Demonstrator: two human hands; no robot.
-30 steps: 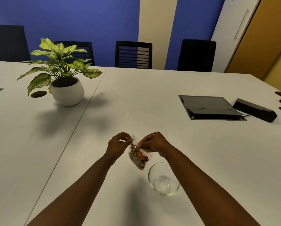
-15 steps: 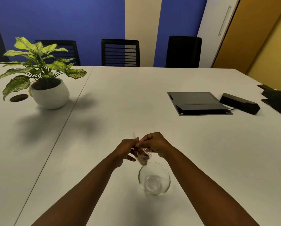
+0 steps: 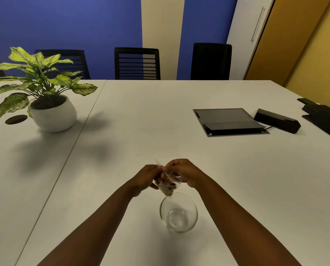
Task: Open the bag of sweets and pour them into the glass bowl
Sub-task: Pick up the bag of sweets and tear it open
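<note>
Fingertips of my left hand (image 3: 148, 177) and right hand (image 3: 183, 172) pinch the bag of sweets (image 3: 167, 184) just beyond the empty glass bowl (image 3: 178, 212) near the counter's near edge; I should tear gently, over the bowl.

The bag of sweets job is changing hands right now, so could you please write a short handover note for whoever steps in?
Left hand: pinching the top of the bag of sweets.
Right hand: pinching the same top edge from the other side.
The bag hangs in the air just beyond the far rim of the glass bowl, sweets inside it.
The bowl stands on the white table, with no sweets in it.
Done: bag lifted and gripped for opening.
Left: open the bag, then pour the sweets into the bowl.
</note>
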